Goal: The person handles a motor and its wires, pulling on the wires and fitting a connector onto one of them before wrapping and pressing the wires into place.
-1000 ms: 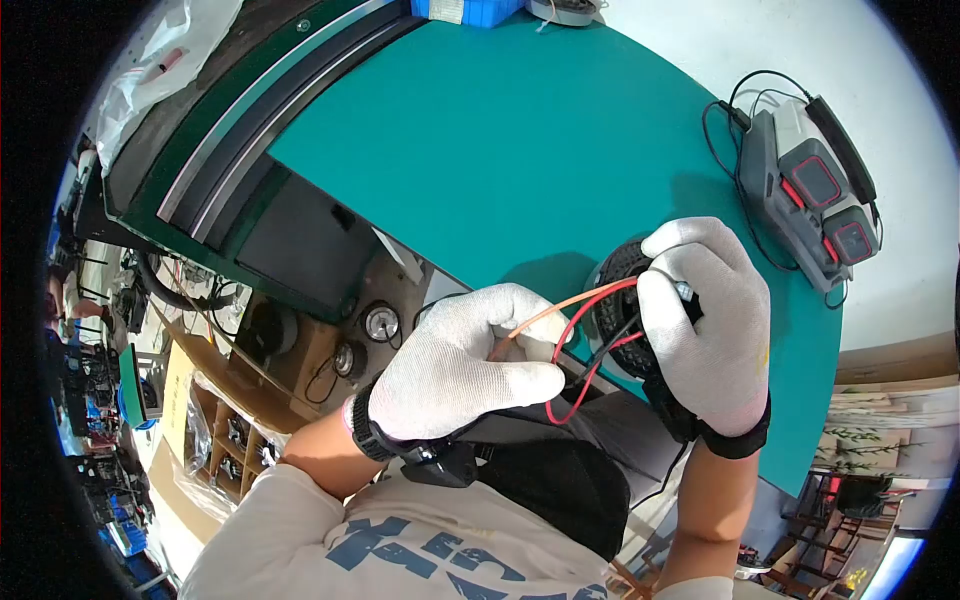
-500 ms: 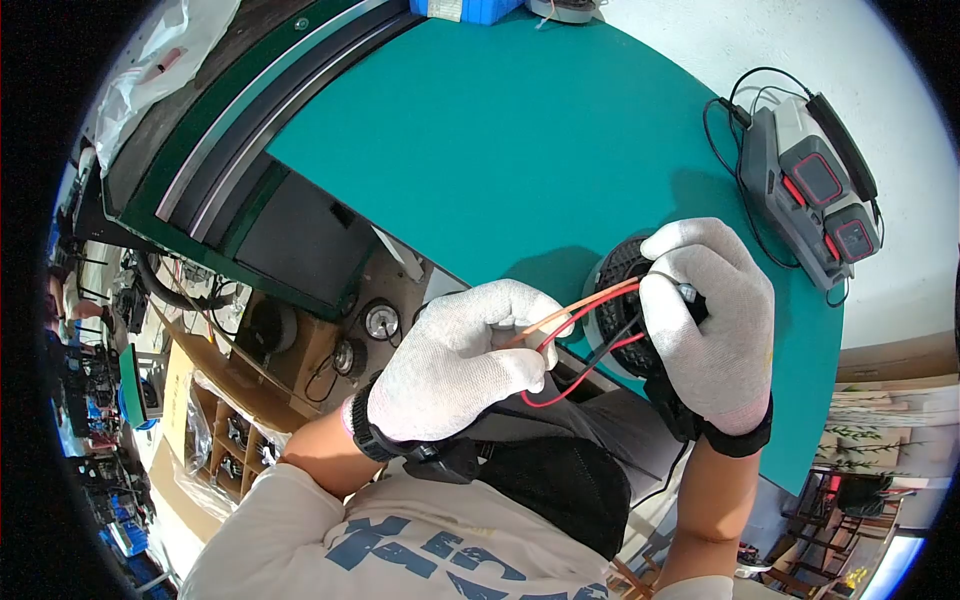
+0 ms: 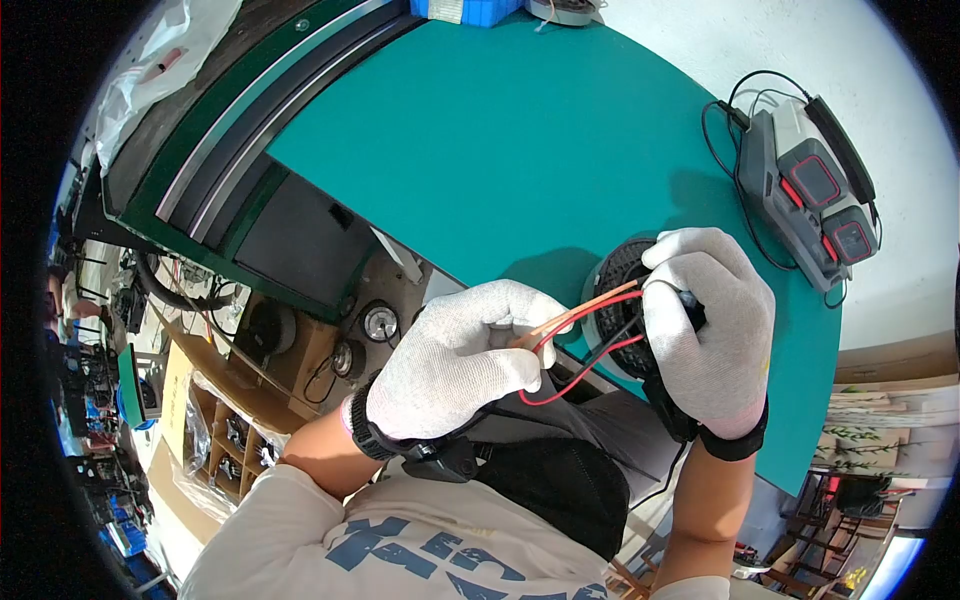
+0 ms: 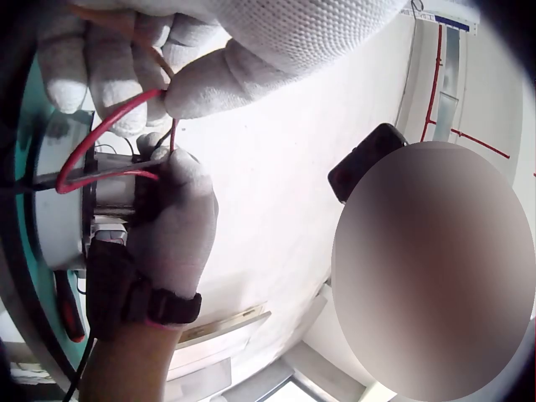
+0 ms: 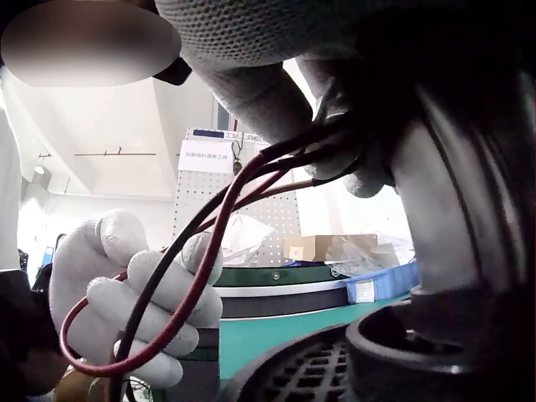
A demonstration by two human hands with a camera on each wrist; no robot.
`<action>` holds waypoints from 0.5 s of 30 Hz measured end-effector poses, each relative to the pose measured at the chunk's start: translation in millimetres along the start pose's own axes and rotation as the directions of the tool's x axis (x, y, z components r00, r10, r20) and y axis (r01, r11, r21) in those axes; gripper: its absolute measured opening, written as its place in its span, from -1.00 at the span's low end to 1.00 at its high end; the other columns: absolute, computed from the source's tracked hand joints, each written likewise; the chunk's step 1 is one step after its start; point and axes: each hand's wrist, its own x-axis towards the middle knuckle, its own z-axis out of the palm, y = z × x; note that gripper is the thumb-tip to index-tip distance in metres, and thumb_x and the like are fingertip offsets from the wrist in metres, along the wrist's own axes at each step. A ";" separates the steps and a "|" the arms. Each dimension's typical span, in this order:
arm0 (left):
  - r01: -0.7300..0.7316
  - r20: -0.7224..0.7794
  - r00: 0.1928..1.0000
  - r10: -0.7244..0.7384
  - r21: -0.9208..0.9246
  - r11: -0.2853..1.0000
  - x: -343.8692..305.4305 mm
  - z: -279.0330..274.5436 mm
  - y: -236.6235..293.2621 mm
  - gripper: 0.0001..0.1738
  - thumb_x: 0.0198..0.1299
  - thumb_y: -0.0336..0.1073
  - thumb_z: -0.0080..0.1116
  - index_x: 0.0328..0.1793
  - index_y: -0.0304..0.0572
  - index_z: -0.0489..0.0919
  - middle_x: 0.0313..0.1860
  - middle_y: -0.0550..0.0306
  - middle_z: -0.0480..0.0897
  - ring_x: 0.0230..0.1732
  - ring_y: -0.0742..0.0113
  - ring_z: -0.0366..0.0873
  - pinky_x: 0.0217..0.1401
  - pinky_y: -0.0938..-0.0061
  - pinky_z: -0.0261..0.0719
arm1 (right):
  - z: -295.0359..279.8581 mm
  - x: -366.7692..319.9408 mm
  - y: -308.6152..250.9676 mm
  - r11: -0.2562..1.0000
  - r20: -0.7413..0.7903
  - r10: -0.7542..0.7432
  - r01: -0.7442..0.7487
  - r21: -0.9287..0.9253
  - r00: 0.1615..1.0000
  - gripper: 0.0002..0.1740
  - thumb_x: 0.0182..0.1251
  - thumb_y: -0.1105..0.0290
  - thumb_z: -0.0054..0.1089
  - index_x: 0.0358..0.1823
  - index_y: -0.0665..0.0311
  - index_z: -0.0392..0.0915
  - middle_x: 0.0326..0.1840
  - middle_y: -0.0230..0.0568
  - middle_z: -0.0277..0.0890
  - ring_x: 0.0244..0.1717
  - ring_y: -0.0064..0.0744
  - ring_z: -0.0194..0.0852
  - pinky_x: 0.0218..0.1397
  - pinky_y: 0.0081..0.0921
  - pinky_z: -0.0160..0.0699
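Both hands wear white knitted gloves. My left hand [image 3: 455,360] pinches red and orange wires [image 3: 590,305] between thumb and fingers, in front of the table edge. A red wire [image 4: 105,130] loops out below that thumb in the left wrist view. My right hand [image 3: 715,325] pinches the wires' other end, close over a round black part [image 3: 620,268] with a grille face. In the right wrist view that grille [image 5: 306,368] lies below a dark cylindrical body. A black wire [image 5: 159,272] runs beside the red one. The right fingertips are partly hidden in shadow.
The round part stands at the near edge of a green table [image 3: 480,150]. A grey charger with battery packs [image 3: 800,180] is at the right, its black cable looping leftward. A blue bin [image 3: 480,10] sits at the back. Left below is an open cardboard box [image 3: 225,440].
My left hand's thumb has drawn back slightly to the left and the red loop has risen and flattened. The right hand has dipped a little, still at the round part.
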 end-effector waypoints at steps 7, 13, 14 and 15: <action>-0.039 0.006 0.999 0.039 -0.053 0.998 -2.1 -7.1 1.3 -0.61 0.12 -0.62 0.21 0.12 -0.33 0.61 -0.17 0.13 0.68 -0.21 0.45 0.61 -0.07 0.52 0.59 | 1.3 1.4 -2.4 0.998 -0.016 0.019 -0.020 -0.054 1.000 -0.89 0.00 0.61 0.26 -0.38 0.36 0.59 -0.27 -0.05 0.60 -0.26 0.01 0.61 -0.18 -0.21 0.60; -0.074 -0.015 0.997 0.074 0.028 0.997 -10.0 -7.8 7.3 -0.58 0.09 -0.66 0.20 0.13 -0.30 0.60 -0.10 0.13 0.69 -0.19 0.45 0.60 -0.05 0.52 0.58 | 3.0 -0.4 -2.3 0.997 -0.045 0.073 -0.072 0.023 0.996 -0.91 0.00 0.60 0.27 -0.41 0.39 0.59 -0.30 -0.04 0.59 -0.26 0.01 0.61 -0.19 -0.22 0.59; -0.088 -0.009 0.996 0.089 0.048 0.995 -12.3 -7.5 6.9 -0.56 0.10 -0.67 0.21 0.15 -0.31 0.59 -0.09 0.14 0.69 -0.19 0.45 0.61 -0.04 0.51 0.58 | 2.8 -1.5 0.4 0.997 -0.037 0.069 -0.067 0.043 0.997 -0.91 -0.01 0.60 0.28 -0.41 0.38 0.59 -0.29 -0.05 0.61 -0.23 0.01 0.63 -0.16 -0.22 0.60; -0.105 -0.004 0.994 0.105 0.067 0.992 -14.9 -7.1 6.5 -0.55 0.10 -0.69 0.21 0.16 -0.31 0.59 -0.08 0.14 0.69 -0.18 0.44 0.61 -0.04 0.50 0.59 | 2.4 -1.1 1.6 0.996 -0.028 0.062 -0.060 0.062 0.998 -0.91 -0.01 0.59 0.28 -0.41 0.38 0.60 -0.28 -0.05 0.62 -0.20 0.01 0.64 -0.13 -0.22 0.61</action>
